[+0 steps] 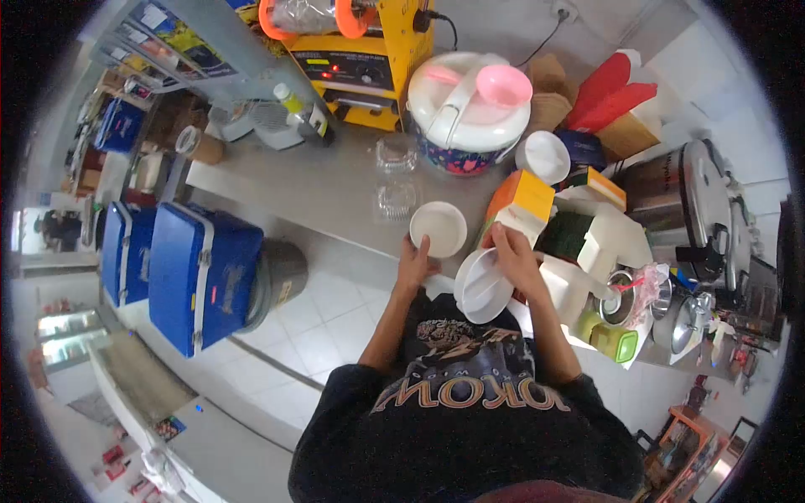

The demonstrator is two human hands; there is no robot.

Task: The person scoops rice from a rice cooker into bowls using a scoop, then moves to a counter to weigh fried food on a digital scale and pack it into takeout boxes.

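Left hand (414, 264): gripping rim of white round bowl (438, 228), at grey metal counter's (277, 197) front edge | Right hand (516, 260): gripping tilted white round ridged dish (484, 289), before torso | Adjacent: orange-and-white cardboard box (521, 197) | Behind: white-lidded, floral-patterned round cooker (461, 159)

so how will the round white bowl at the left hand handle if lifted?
Likely light for its size: the white bowl looks thin-rimmed. Might flex if the left hand squeezes that rim. Could roll if set on edge, given its round outline.
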